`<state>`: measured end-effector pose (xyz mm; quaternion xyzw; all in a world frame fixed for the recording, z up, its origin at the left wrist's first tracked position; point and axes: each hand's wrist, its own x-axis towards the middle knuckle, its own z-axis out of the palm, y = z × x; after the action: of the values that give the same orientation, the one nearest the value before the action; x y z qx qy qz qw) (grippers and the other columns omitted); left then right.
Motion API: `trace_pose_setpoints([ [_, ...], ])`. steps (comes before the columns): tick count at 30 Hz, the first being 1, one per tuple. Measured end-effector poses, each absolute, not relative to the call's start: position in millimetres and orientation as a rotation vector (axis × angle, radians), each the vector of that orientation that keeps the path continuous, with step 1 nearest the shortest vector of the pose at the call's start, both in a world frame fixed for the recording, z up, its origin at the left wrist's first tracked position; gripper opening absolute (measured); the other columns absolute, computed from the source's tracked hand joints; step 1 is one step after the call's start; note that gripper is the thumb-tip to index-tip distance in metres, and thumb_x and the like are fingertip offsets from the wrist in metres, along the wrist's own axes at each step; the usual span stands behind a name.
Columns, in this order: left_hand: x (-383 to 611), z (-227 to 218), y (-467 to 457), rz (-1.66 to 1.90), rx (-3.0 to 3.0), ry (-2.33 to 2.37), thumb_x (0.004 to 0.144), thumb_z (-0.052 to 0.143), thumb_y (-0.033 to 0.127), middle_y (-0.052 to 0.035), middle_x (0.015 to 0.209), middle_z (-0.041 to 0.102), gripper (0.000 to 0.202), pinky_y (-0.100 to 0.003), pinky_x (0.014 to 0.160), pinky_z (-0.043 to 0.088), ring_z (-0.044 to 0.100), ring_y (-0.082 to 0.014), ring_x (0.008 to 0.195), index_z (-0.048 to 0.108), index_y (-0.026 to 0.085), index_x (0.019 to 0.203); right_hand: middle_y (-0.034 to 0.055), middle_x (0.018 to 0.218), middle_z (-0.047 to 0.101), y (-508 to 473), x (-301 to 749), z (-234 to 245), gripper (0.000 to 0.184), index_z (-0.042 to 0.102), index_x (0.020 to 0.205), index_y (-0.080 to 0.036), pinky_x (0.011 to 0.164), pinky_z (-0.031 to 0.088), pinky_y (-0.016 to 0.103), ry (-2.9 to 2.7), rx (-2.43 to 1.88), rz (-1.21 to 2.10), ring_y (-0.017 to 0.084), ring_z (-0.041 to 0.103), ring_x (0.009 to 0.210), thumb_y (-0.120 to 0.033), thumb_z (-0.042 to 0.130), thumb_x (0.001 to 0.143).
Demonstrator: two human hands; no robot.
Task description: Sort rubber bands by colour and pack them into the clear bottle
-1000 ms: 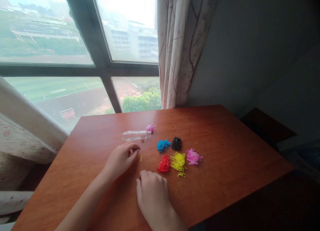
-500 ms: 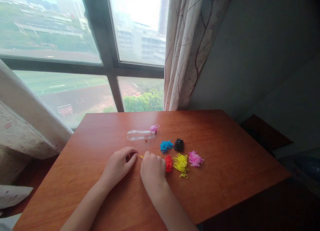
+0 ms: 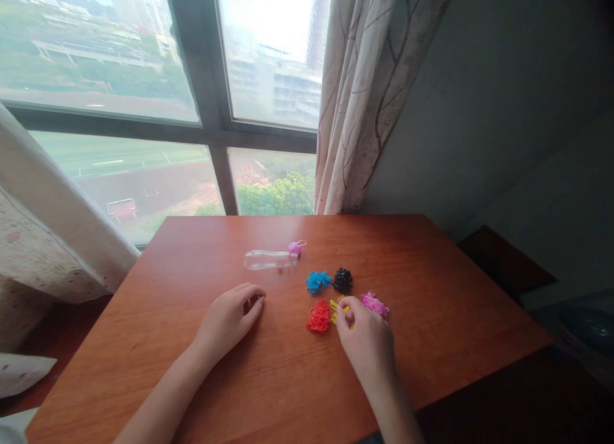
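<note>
My left hand [image 3: 235, 313] rests on the table with its fingers curled and the thumb meeting the fingertips. Whatever it pinches, if anything, is too small to make out. My right hand [image 3: 367, 335] reaches over the pile of yellow rubber bands [image 3: 334, 313], thumb and forefinger pinched on a yellow band there; the hand covers most of that pile. Just left of it lies a pile of red rubber bands [image 3: 318, 317]. Pink rubber bands [image 3: 375, 303] show behind my right knuckles. Farther back are blue bands [image 3: 318, 281] and black bands [image 3: 342, 280].
A clear plastic bottle [image 3: 269, 260] lies on its side behind the piles, with a pink cap [image 3: 295, 249] by its mouth. The wooden table [image 3: 201, 252] stands against a window, with curtains [image 3: 343, 143] at both sides.
My right hand has moved right, from beside my left hand to the yellow pile, uncovering the red one. The yellow bit between the hands is gone from there. My left hand stays put.
</note>
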<state>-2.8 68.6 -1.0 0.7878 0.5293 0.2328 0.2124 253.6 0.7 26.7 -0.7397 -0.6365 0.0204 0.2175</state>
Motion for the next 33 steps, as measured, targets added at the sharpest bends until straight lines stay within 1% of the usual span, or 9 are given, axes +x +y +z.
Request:
trace_pose_setpoints([
  [3, -2, 0, 67, 0.621, 2.194, 1.48, 0.09, 0.047, 0.031, -0.0032, 0.082, 0.07, 0.022, -0.028, 0.067, 0.046, 0.062, -0.0181, 0.072, 0.066, 0.021, 0.087, 0.0001, 0.066, 0.069, -9, 280, 20, 0.015, 0.065, 0.082, -0.024, 0.052, 0.028, 0.027, -1.739, -2.075, 0.028, 0.016, 0.061, 0.057, -0.022, 0.053, 0.091],
  [6, -2, 1, 67, 0.604, 2.197, 1.48, 0.09, 0.046, 0.031, -0.0035, 0.082, 0.069, 0.023, -0.028, 0.067, 0.046, 0.063, -0.0184, 0.072, 0.066, 0.021, 0.086, -0.0011, 0.062, 0.065, -21, 289, 10, 0.016, 0.065, 0.083, -0.024, 0.052, 0.03, 0.026, -1.736, -2.021, 0.064, 0.017, 0.061, 0.057, -0.025, 0.052, 0.092],
  [10, -2, 1, 68, 0.592, 2.217, 1.476, 0.091, 0.046, 0.032, -0.0036, 0.083, 0.07, 0.023, -0.027, 0.068, 0.046, 0.063, -0.0183, 0.073, 0.066, 0.021, 0.087, -0.0008, 0.058, 0.062, -34, 290, -6, 0.021, 0.064, 0.082, -0.023, 0.053, 0.033, 0.025, -1.762, -1.931, 0.111, 0.015, 0.06, 0.053, -0.027, 0.048, 0.094],
  [13, -2, 1, 68, 0.592, 2.235, 1.473, 0.091, 0.046, 0.032, -0.0033, 0.082, 0.07, 0.022, -0.027, 0.067, 0.046, 0.063, -0.0182, 0.073, 0.065, 0.022, 0.086, 0.0013, 0.061, 0.065, -38, 292, -14, 0.024, 0.065, 0.083, -0.022, 0.055, 0.037, 0.024, -1.765, -1.899, 0.087, 0.015, 0.061, 0.053, -0.028, 0.045, 0.095],
  [18, -2, 2, 68, 0.584, 2.241, 1.48, 0.091, 0.047, 0.032, -0.0033, 0.082, 0.07, 0.022, -0.026, 0.067, 0.046, 0.064, -0.0184, 0.073, 0.066, 0.022, 0.086, 0.0044, 0.069, 0.07, -35, 296, -19, 0.027, 0.066, 0.085, -0.021, 0.058, 0.041, 0.024, -1.789, -1.888, 0.065, 0.017, 0.066, 0.06, -0.028, 0.043, 0.096],
  [22, -2, 3, 68, 0.585, 2.241, 1.482, 0.09, 0.047, 0.032, -0.0031, 0.082, 0.069, 0.022, -0.026, 0.066, 0.046, 0.064, -0.0182, 0.073, 0.066, 0.022, 0.086, 0.007, 0.076, 0.073, -35, 297, -18, 0.028, 0.069, 0.091, -0.02, 0.06, 0.044, 0.024, -1.746, -1.888, 0.062, 0.018, 0.068, 0.063, -0.028, 0.042, 0.096],
  [25, -1, 4, 68, 0.582, 2.242, 1.482, 0.091, 0.046, 0.033, -0.0032, 0.082, 0.069, 0.023, -0.027, 0.067, 0.046, 0.063, -0.0182, 0.073, 0.066, 0.022, 0.086, 0.0076, 0.08, 0.074, -42, 298, -16, 0.028, 0.07, 0.095, -0.02, 0.061, 0.047, 0.024, -1.765, -1.84, 0.115, 0.018, 0.069, 0.066, -0.027, 0.043, 0.094],
  [29, -2, 3, 68, 0.574, 2.24, 1.48, 0.091, 0.046, 0.033, -0.0034, 0.082, 0.069, 0.023, -0.027, 0.067, 0.045, 0.063, -0.0182, 0.073, 0.066, 0.021, 0.086, 0.0074, 0.082, 0.074, -54, 297, -14, 0.031, 0.073, 0.092, -0.022, 0.068, 0.05, 0.025, -1.868, -1.811, 0.235, 0.018, 0.069, 0.069, -0.023, 0.042, 0.094],
  [33, -2, 2, 68, 0.591, 2.235, 1.473, 0.09, 0.047, 0.033, -0.0031, 0.082, 0.069, 0.023, -0.027, 0.067, 0.045, 0.063, -0.0181, 0.073, 0.066, 0.022, 0.087, 0.0084, 0.085, 0.075, -56, 293, -17, 0.034, 0.075, 0.097, -0.021, 0.071, 0.051, 0.025, -1.882, -1.842, 0.224, 0.018, 0.07, 0.07, -0.021, 0.041, 0.095],
])
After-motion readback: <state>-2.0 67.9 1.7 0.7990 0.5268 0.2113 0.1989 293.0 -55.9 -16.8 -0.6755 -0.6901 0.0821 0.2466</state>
